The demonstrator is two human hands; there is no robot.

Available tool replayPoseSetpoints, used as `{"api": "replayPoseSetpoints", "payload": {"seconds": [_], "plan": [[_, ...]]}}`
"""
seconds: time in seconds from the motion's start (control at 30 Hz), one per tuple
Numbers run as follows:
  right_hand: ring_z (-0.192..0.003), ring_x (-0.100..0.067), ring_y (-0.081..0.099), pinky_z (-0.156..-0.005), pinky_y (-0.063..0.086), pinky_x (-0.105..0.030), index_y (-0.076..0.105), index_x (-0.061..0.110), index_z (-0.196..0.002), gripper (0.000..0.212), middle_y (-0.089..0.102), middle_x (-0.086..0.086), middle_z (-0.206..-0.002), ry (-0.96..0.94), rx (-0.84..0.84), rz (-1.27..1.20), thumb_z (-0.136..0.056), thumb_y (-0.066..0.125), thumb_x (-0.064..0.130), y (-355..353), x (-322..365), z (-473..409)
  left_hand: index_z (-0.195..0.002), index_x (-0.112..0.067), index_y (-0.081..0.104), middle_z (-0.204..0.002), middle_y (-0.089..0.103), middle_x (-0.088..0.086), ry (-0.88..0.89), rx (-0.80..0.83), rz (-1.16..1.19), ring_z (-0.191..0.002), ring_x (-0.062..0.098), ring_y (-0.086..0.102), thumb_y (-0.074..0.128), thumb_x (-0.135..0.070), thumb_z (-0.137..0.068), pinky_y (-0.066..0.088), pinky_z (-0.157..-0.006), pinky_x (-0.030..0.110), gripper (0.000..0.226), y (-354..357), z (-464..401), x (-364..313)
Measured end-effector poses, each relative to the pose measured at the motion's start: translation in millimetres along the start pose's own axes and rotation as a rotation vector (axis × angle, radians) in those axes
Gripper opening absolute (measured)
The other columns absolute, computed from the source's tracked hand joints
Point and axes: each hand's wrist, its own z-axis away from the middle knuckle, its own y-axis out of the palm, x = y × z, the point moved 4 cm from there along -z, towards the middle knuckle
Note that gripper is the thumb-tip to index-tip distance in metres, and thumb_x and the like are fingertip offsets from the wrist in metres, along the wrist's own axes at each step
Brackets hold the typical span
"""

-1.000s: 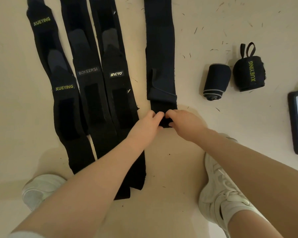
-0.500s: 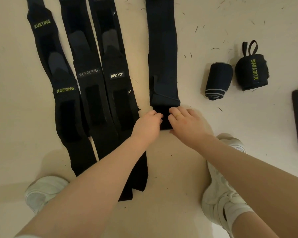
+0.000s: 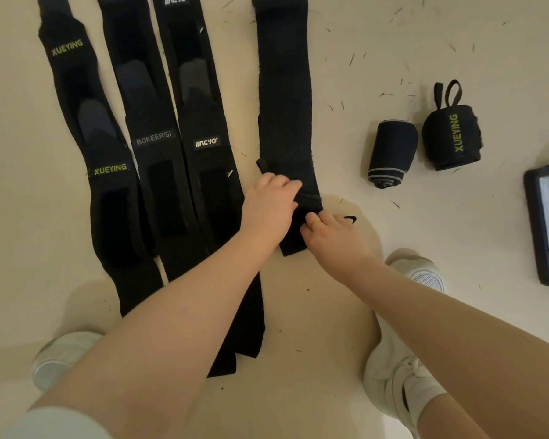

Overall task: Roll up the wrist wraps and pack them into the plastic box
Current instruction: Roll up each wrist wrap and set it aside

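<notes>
Four wrist wraps lie flat on the floor: one marked XUEYING [image 3: 76, 137], one BOKEERSI [image 3: 154, 142], one MCYO [image 3: 206, 142], and a plain dark wrap [image 3: 284, 106] on the right. My left hand [image 3: 271, 207] rests on the plain wrap's near part, fingers lying across it. My right hand [image 3: 333, 232] pinches that wrap's right edge with curled fingers, beside a small black loop [image 3: 349, 219]. The wrap's near end lies flat between my wrists. Two rolled wraps stand to the right, a grey-striped one [image 3: 392, 150] and a XUEYING one [image 3: 452, 137]. The plastic box [image 3: 533, 229] is at the right edge.
My two white shoes [image 3: 61, 356] [image 3: 403, 375] stand on the beige floor, near either side of the wraps' ends. Small dark fibres are scattered over the floor at the upper right. Bare floor lies between the rolled wraps and the box.
The plain wrap's near end, bunched between my fingertips before, now lies unfolded toward me. My left hand has shifted up onto the wrap, and my right hand has gone to its right edge.
</notes>
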Motion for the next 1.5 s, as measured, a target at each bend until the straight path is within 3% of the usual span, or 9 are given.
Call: {"api": "replayPoseSetpoints", "payload": {"seconds": [0.1,0.33,0.67,0.8,0.93,1.1,1.2,1.37,1.5], "plan": [[-0.079,-0.025,0.059,-0.064,0.047,-0.032,0.070,0.006,-0.090,0.030,0.064,-0.009,-0.085,-0.015,-0.148,0.082,-0.061,0.076,0.010,7.6,-1.0,1.1,-0.127,-0.017,0.050,-0.123,0.053,0.004,-0.015,0.041,-0.143,-0.115,0.022,0.047,0.053,-0.027,-0.095,0.036,-0.095,0.035,0.033,5.3,-3.0,-0.5],[-0.088,-0.025,0.054,-0.079,0.038,-0.034,0.071,0.008,-0.096,0.030,0.061,-0.006,-0.089,-0.036,-0.335,0.253,-0.078,0.047,0.008,15.7,4.3,10.3,-0.113,-0.017,0.054,-0.110,0.053,0.002,-0.017,0.047,-0.233,-0.108,0.022,0.044,0.049,-0.020,-0.095,0.032,-0.092,0.034,0.018,19.4,17.4,-7.0],[-0.061,-0.022,0.053,-0.045,0.041,-0.027,0.072,-0.001,-0.093,0.040,0.062,-0.012,-0.080,-0.078,-0.144,0.044,-0.055,0.080,0.008,21.2,15.0,39.0,-0.122,-0.011,0.048,-0.126,0.047,0.006,0.019,0.180,0.060,-0.110,0.017,0.049,0.052,-0.029,-0.095,0.046,-0.087,0.026,0.033,27.5,38.0,-6.2],[-0.053,-0.021,0.051,-0.039,0.039,-0.025,0.073,-0.001,-0.082,0.042,0.061,-0.013,-0.073,-0.099,-0.056,0.045,-0.044,0.088,0.008,17.7,19.8,41.5,-0.140,-0.009,0.038,-0.155,0.014,0.008,0.053,0.317,0.071,-0.133,0.020,0.037,0.047,-0.018,-0.098,0.041,-0.097,0.023,0.043,41.8,68.2,-7.3],[-0.070,-0.024,0.060,-0.060,0.051,-0.032,0.073,0.001,-0.089,0.039,0.064,-0.011,-0.081,-0.151,-0.095,0.106,-0.054,0.085,0.014,21.9,22.0,42.2,-0.151,-0.018,0.015,-0.158,-0.016,0.002,0.050,0.367,0.017,-0.146,0.019,-0.009,0.044,-0.011,-0.099,0.025,-0.114,0.030,0.059,55.3,85.1,-7.7],[-0.092,-0.028,0.062,-0.085,0.052,-0.039,0.067,0.004,-0.108,0.039,0.063,-0.011,-0.098,-0.109,-0.114,0.034,-0.071,0.075,0.013,19.6,10.1,38.3,-0.147,-0.019,0.030,-0.153,0.012,0.005,0.060,0.282,0.042,-0.141,0.018,0.017,0.044,-0.025,-0.097,0.039,-0.099,0.025,0.052,44.8,81.6,-7.6],[-0.117,-0.025,0.047,-0.098,0.039,-0.034,0.036,0.011,-0.142,0.053,0.043,-0.009,-0.132,-0.069,0.071,-0.188,-0.091,0.052,0.009,18.0,1.3,30.8,-0.146,-0.020,0.034,-0.144,0.026,0.003,0.072,0.303,0.056,-0.130,0.015,0.031,0.046,-0.027,-0.097,0.042,-0.093,0.023,0.050,40.3,74.5,-3.4],[-0.110,-0.021,0.051,-0.091,0.045,-0.032,0.045,0.016,-0.131,0.035,0.051,-0.006,-0.125,0.081,0.207,-0.577,-0.097,0.048,0.014,9.9,-16.6,10.4,-0.131,-0.015,0.053,-0.133,0.044,-0.001,-0.025,0.232,0.237,-0.116,0.012,0.046,0.049,-0.021,-0.096,0.036,-0.095,0.018,0.036,35.3,65.4,4.4],[-0.110,-0.023,0.050,-0.093,0.043,-0.033,0.050,0.015,-0.128,0.031,0.048,-0.007,-0.125,0.101,0.240,-0.610,-0.097,0.048,0.016,9.2,-19.4,4.9,-0.122,-0.015,0.063,-0.148,0.030,0.002,-0.134,0.136,0.324,-0.138,0.021,0.026,0.052,-0.013,-0.094,0.021,-0.112,0.028,0.030,41.2,69.7,1.3]]}}
